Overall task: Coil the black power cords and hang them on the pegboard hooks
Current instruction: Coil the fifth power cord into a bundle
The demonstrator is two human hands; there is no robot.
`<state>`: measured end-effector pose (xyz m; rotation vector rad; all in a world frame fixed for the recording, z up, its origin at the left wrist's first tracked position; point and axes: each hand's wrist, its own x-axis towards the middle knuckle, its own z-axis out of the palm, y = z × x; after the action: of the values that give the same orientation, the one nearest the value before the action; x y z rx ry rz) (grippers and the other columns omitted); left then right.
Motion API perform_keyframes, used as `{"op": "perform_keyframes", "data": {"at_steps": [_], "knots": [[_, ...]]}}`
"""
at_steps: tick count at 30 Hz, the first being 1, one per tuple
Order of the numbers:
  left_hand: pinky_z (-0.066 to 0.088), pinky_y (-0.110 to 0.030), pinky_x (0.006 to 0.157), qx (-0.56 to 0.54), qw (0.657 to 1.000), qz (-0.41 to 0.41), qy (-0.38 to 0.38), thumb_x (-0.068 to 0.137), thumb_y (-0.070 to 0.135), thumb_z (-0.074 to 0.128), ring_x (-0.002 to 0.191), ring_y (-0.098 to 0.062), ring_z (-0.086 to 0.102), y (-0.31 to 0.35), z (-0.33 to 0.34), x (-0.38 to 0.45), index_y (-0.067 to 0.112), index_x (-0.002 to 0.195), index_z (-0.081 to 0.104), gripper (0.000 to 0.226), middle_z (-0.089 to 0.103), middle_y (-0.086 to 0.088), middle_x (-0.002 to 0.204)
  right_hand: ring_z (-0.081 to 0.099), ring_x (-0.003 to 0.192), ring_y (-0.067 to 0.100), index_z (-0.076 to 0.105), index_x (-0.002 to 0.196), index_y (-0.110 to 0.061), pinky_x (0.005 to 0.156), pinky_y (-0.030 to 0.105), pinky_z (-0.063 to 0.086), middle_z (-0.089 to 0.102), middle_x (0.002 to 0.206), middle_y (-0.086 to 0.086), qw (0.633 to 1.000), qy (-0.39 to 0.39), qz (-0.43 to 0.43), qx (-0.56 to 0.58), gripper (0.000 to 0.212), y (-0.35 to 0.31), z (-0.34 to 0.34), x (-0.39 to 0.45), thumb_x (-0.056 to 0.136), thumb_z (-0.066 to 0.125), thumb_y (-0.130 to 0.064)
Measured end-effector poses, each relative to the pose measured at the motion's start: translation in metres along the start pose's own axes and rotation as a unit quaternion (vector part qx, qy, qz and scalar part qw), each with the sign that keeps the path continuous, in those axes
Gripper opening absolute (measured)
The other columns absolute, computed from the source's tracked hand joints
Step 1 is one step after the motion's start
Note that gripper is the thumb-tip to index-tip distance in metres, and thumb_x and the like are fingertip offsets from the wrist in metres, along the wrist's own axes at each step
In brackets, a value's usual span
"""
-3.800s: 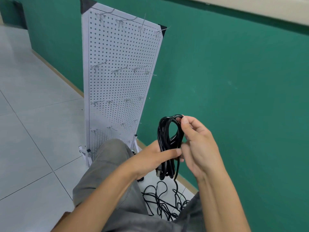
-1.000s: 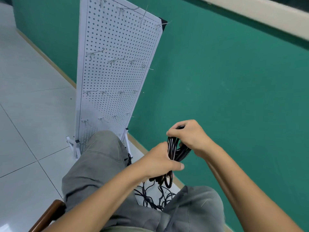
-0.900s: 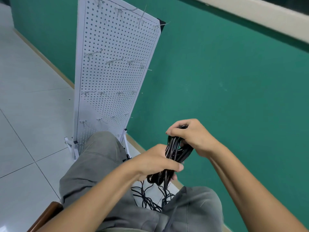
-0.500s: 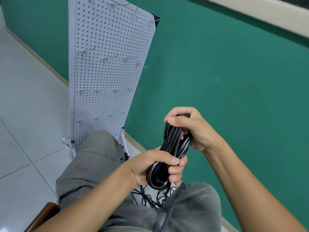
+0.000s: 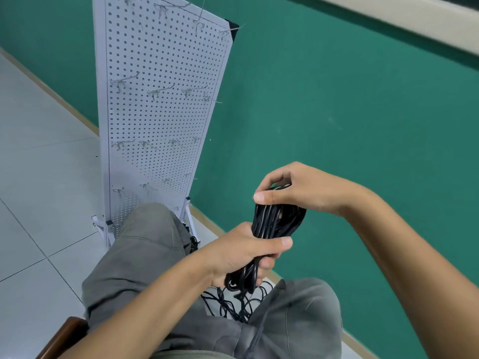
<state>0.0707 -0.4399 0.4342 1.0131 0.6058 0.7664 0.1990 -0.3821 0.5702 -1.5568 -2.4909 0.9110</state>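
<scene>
**CORD BUNDLE HELD IN BOTH HANDS, PEGBOARD AHEAD**

While the person sits with knees apart, both hands hold one coiled black power cord (image 5: 274,224) in front of the body, above the gap between the legs. Cord desc.: glossy black, round jacket, several loops gathered into a long narrow bundle approx. vertical, strands lying parallel w/ light glints along them.

Left hand (image 5: 243,255): fingers wrapped and clamped on the lower-mid part of the bundle, thumb laid across the front. Bottom loops hang out just below this fist.

Right hand (image 5: 303,189): fingers closed on the top end of the bundle, thumb pressed at the front; the top loops are mostly hidden under the palm.

Loose cords (image 5: 233,301): a tangle of thin black loops lies on the floor between the legs, directly below the held bundle. Whether the bundle's tail runs into this tangle cannot be told.

Pegboard (image 5: 166,120): white, perforated, upright on white feet, standing on the tiled floor (image 5: 39,177) against the green wall (image 5: 350,112), ahead-left of the hands and well apart from them. Metal hooks (image 5: 158,90) sit in several rows; all visible hooks are bare.
</scene>
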Motion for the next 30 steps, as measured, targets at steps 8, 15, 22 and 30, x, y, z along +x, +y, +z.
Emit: {"op": "perform_keyframes", "data": {"at_steps": [8,15,22,30], "knots": [[0.043,-0.024,0.050,0.003,0.999,-0.016,-0.030,0.085,0.034,0.073,0.044,-0.010,0.035,0.008,-0.009,-0.007,0.017,0.072,0.054,0.029,0.038,0.003,0.055,0.069,0.090,0.010,0.072,0.108,-0.019,0.083,0.024,0.055,0.076,0.101,-0.003,0.996,-0.041,-0.081,-0.017,0.024,0.008,-0.003,-0.006,0.090,0.076,-0.033],[0.043,-0.025,0.051,0.046,0.999,0.004,-0.018,0.084,0.026,0.078,0.044,-0.011,0.036,0.015,-0.007,-0.008,0.026,0.061,0.058,0.031,0.040,0.003,0.053,0.051,0.070,0.018,0.076,0.109,-0.017,0.070,0.030,0.043,0.060,0.077,0.001,0.974,-0.011,-0.023,0.223,0.075,-0.001,0.013,-0.013,0.085,0.042,-0.080],[0.042,-0.032,0.060,0.167,0.985,0.031,0.020,0.092,0.024,0.077,0.050,-0.016,0.038,0.015,-0.008,-0.009,0.023,0.062,0.052,0.039,0.045,0.001,0.053,0.043,0.051,0.017,0.079,0.094,-0.012,0.058,0.028,0.038,0.050,0.056,0.003,0.991,-0.024,0.083,0.106,0.103,-0.022,0.004,-0.015,0.082,0.011,-0.089],[0.041,-0.038,0.066,0.168,0.985,0.020,0.045,0.086,0.025,0.081,0.051,-0.018,0.042,0.013,-0.013,-0.007,0.022,0.064,0.058,0.033,0.049,-0.002,0.054,0.060,0.065,0.020,0.077,0.103,-0.011,0.068,0.023,0.048,0.061,0.062,0.007,0.996,-0.048,0.024,0.071,0.096,-0.014,0.003,-0.018,0.075,0.020,-0.083]]}}
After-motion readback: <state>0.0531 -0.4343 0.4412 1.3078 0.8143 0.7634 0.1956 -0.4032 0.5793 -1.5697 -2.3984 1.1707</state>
